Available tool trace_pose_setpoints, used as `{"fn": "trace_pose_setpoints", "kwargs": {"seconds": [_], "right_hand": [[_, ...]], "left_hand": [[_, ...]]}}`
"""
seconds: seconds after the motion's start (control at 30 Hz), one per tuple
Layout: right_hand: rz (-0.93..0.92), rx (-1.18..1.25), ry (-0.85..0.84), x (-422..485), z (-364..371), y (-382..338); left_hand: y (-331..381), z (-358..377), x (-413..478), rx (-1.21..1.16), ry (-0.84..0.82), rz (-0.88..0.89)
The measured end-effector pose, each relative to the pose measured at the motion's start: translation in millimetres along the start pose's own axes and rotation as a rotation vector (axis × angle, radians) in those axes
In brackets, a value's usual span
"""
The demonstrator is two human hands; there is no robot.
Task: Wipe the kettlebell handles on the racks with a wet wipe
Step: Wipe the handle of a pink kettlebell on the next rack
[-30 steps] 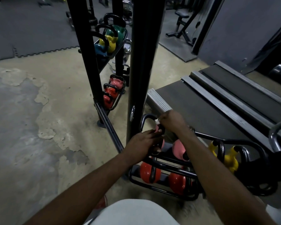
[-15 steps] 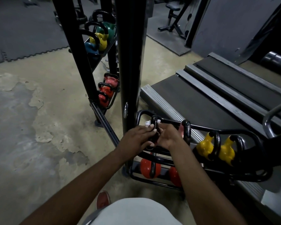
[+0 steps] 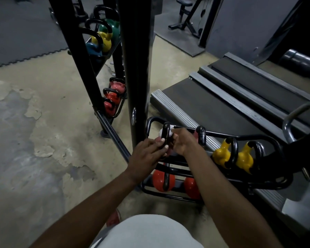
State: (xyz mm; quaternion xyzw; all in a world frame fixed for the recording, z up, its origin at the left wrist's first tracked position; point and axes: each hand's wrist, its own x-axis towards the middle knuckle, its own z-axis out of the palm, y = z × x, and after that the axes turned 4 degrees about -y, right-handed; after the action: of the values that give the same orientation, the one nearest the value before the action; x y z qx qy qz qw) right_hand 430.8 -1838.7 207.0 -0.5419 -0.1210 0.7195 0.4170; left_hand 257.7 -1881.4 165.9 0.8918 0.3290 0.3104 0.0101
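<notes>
Both hands meet at the left end of the near rack's (image 3: 240, 136) upper tier. The left hand (image 3: 149, 154) curls its fingers round the lower part of a black kettlebell handle (image 3: 166, 129) and seems to steady it. The right hand (image 3: 183, 143) pinches a white wet wipe (image 3: 170, 133) against the handle's right side, near the top of the loop. The kettlebell's body is mostly hidden under the hands.

This looks like the wiping step on the first handle of that tier, with the row to the right not yet reached. The next move probably calls for dragging the wipe over the top of the loop and down its other leg while the left hand holds the bell from rocking. Then the wipe would shift right to the neighbouring handle (image 3: 202, 136).

Both forearms reach forward and down from the bottom edge and converge at the handle, the left from the lower left, the right from the lower right. The wrists look fairly straight, and the person appears to be bent low over the rack.

Further along the same tier sit two yellow kettlebells (image 3: 220, 155), and orange kettlebells (image 3: 160, 181) rest on the tier below. A black upright post (image 3: 136, 68) rises just left of the hands, and a treadmill (image 3: 213, 111) lies behind the rack. Beyond the post a second rack (image 3: 115, 51) carries red kettlebells (image 3: 112, 102) low down and yellow, green and blue ones higher up.
</notes>
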Motion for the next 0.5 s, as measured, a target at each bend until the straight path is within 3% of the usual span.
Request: {"fn": "trace_pose_setpoints", "kwargs": {"seconds": [0.13, 0.27, 0.5], "right_hand": [[0.0, -0.135, -0.157, -16.7, -7.5, 9.8], [0.059, 0.047, -0.071, -7.9, 5.9, -5.1], [-0.022, 0.005, -0.128, -14.2, -0.4, 15.5]], "left_hand": [[0.3, -3.5, -1.8, 0.022, 0.013, -0.016], [1.4, 0.9, 1.1, 0.041, 0.009, -0.018], [1.4, 1.3, 0.1, 0.024, -0.034, -0.057]]}}
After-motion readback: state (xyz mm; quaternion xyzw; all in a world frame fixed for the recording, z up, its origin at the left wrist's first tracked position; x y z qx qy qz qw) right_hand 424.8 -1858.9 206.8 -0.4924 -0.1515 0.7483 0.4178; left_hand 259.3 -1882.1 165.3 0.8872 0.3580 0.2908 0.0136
